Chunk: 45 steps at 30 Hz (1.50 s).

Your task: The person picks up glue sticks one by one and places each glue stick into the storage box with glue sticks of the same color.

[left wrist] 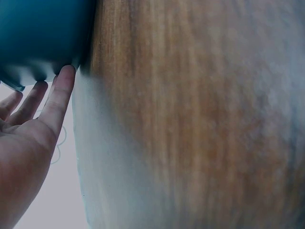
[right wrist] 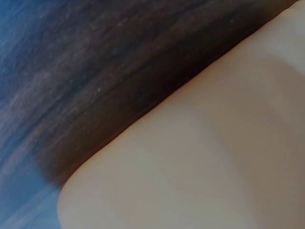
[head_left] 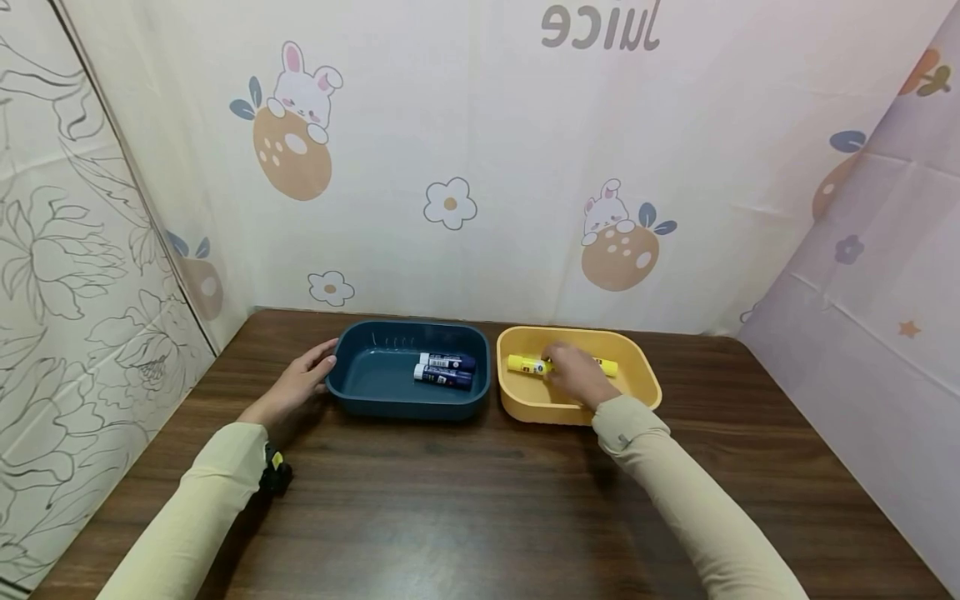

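Note:
My left hand (head_left: 302,377) touches the left end of a dark teal tray (head_left: 397,408). In the left wrist view, its fingers (left wrist: 58,98) reach nearly straight to the tray's wall. Two dark blue glue sticks with white caps (head_left: 443,377) lie side by side in that tray, toward its right end. Inside the yellow tray (head_left: 540,412), my right hand (head_left: 577,373) pinches the right end of a yellow glue stick (head_left: 527,365) between thumb and fingers. Another yellow stick (head_left: 607,367) shows partly behind this hand. The right wrist view has only the yellow tray's outer wall (right wrist: 190,167) and tabletop.
Both trays stand side by side, a narrow gap apart, near the back of the brown wooden table (head_left: 450,500). Behind them hangs a printed curtain (head_left: 510,258). A small black object with a yellow-green mark (head_left: 277,472) is by the left wrist.

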Motion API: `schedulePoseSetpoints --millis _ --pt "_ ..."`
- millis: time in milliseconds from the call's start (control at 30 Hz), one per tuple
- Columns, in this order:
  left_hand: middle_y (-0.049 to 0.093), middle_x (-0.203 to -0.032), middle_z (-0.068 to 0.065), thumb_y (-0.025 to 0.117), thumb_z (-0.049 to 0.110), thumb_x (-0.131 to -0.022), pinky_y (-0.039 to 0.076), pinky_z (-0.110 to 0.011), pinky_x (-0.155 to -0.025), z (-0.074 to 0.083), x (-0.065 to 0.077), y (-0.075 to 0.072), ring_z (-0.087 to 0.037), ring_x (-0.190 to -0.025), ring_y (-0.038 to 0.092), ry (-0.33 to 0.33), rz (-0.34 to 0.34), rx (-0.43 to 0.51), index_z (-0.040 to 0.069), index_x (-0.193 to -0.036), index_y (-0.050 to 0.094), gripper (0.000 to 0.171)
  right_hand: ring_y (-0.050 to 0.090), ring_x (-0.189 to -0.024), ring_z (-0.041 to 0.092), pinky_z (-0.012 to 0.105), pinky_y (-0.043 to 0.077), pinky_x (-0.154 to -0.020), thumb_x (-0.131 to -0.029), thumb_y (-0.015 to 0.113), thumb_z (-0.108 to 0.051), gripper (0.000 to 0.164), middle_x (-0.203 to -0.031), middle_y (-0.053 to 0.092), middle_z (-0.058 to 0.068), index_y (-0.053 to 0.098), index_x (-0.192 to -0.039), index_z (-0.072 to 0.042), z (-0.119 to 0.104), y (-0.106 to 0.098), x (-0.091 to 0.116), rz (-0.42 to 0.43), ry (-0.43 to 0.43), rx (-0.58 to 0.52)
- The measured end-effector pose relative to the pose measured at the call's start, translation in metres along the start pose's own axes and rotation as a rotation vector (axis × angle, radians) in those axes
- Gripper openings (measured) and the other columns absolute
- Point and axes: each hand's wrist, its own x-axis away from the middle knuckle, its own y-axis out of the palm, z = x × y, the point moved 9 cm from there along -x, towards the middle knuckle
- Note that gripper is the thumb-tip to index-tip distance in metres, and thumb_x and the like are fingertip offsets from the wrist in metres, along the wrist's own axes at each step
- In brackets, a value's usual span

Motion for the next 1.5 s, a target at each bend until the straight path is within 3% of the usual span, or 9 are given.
schedulePoseSetpoints --millis 633,1200,1500 --pt "0.024 -0.148 -0.031 0.035 0.03 -0.105 0.046 -0.048 -0.094 0.002 0.003 0.0 -0.046 -0.128 0.037 -0.001 -0.014 0.012 0.001 -0.151 0.015 0.058 0.061 -0.089 0.031 0.042 0.053 -0.075 -0.08 0.073 -0.002 0.027 -0.098 0.064 0.016 0.065 -0.106 0.003 -0.001 0.003 0.001 -0.021 0.025 0.027" --pt "0.022 -0.15 -0.03 0.035 0.034 -0.105 0.044 -0.049 -0.095 -0.008 0.002 -0.001 -0.046 -0.129 0.035 -0.023 -0.017 0.0 0.003 -0.152 0.015 0.06 0.061 -0.085 0.03 0.042 0.053 -0.071 -0.077 0.07 -0.002 0.026 -0.094 0.063 0.014 0.066 -0.102 0.002 0.0 0.009 0.001 -0.02 0.042 0.039" --pt "0.021 -0.149 -0.031 0.035 0.032 -0.105 0.043 -0.051 -0.096 -0.006 0.002 -0.001 -0.047 -0.129 0.035 -0.03 -0.017 -0.002 0.002 -0.152 0.015 0.059 0.061 -0.092 0.033 0.044 0.053 -0.076 -0.079 0.069 -0.006 0.035 -0.105 0.063 0.017 0.063 -0.112 0.004 0.004 0.009 0.001 -0.078 0.071 0.034"
